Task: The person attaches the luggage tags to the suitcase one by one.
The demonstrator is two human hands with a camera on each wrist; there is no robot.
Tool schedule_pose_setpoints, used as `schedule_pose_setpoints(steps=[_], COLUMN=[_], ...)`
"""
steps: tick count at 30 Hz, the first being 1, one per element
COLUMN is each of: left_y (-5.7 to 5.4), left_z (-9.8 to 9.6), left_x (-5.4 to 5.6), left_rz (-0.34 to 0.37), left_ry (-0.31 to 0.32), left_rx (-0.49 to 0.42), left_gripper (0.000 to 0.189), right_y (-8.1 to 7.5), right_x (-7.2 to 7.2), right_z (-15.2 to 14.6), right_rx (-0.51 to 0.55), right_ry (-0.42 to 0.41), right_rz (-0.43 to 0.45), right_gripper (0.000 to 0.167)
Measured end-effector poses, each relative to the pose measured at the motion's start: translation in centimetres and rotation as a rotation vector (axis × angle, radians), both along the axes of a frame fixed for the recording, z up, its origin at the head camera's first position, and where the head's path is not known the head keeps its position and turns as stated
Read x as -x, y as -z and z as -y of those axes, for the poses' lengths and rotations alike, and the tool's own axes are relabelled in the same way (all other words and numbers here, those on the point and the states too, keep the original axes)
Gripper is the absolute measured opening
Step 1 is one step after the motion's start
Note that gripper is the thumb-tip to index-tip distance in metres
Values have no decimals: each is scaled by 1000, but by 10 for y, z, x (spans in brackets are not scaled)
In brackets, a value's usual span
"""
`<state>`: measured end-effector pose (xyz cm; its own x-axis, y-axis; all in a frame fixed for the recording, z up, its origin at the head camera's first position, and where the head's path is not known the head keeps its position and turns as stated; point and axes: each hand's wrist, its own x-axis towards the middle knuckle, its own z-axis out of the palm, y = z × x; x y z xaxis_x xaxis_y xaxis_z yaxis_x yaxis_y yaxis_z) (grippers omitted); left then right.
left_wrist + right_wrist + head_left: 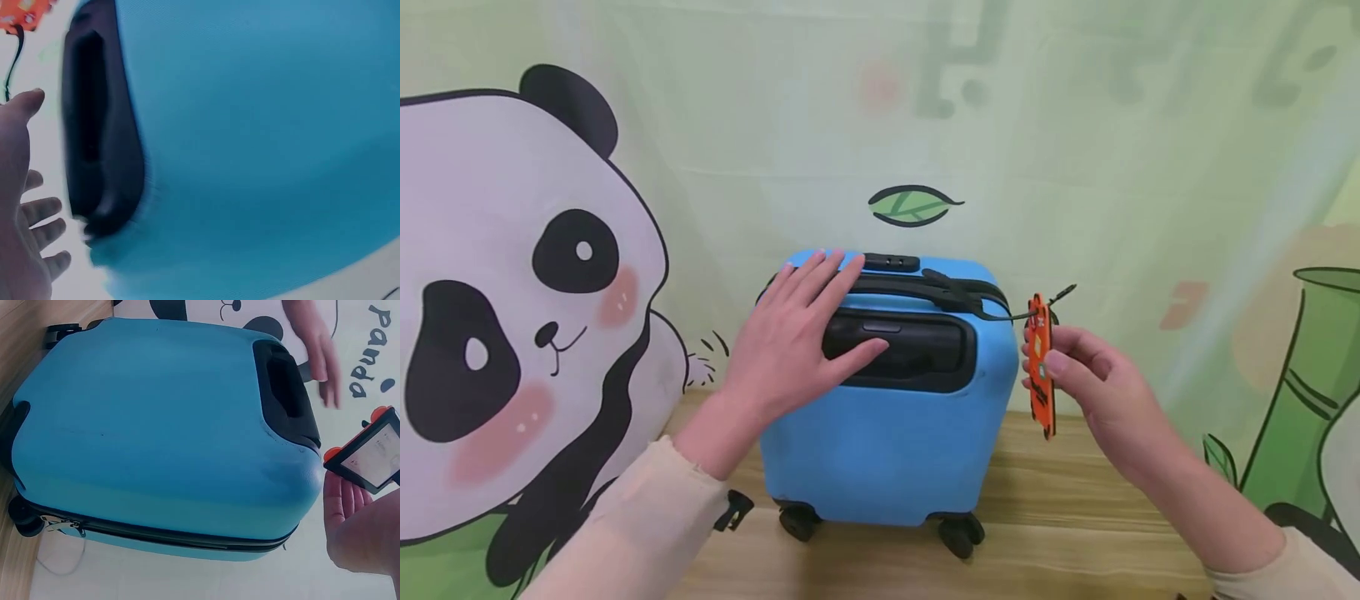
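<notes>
A small blue suitcase [880, 454] stands upright, with a black carry handle across its top and a black recessed panel below it. My left hand [797, 337], fingers straight and spread, is over the suitcase's top left; both wrist views show a gap between hand and case. My right hand [1108, 387] pinches an orange luggage tag [1040, 367] between thumb and fingers, just right of the case. A thin black strap [1000, 317] runs from the tag to the carry handle. In the right wrist view the tag's back [375, 456] shows a pale, black-framed window.
The suitcase stands with black wheels [957, 533] on a wood-grain surface [1075, 508]. Behind it hangs a pale green backdrop printed with a panda [550, 250], a leaf and bamboo. A small black object [734, 510] is left of the case, near my left sleeve.
</notes>
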<state>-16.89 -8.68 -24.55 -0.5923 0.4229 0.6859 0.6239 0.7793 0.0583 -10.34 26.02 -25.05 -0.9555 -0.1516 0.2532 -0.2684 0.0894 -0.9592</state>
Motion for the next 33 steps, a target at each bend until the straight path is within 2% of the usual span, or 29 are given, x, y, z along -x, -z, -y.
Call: schedule_pose_setpoints(steps=[4, 7, 15, 19, 25, 33], left_y=[-12, -19, -27, -27, -22, -19], left_z=[-14, -27, -56, -70, -80, -85], left_x=[-10, -16, -24, -26, -28, -30], left_rz=[-191, -310, -487, -531, -533, -498], left_ry=[92, 144, 189, 183, 158, 164], left_rx=[-34, -21, 75, 140, 215, 192], left_gripper=[84, 77, 64, 60, 52, 30], right_y=[-2, -2, 0, 3, 7, 9], right_x=[-2, -3, -6, -7, -9, -12], right_z=[4, 8, 17, 21, 25, 28], right_rx=[-43, -78, -111, -117, -107, -84], right_ry=[37, 55, 53, 55, 53, 43], right_rz=[-7, -21, -62, -93, -133, -129], right_gripper=[31, 34, 39, 38, 37, 37])
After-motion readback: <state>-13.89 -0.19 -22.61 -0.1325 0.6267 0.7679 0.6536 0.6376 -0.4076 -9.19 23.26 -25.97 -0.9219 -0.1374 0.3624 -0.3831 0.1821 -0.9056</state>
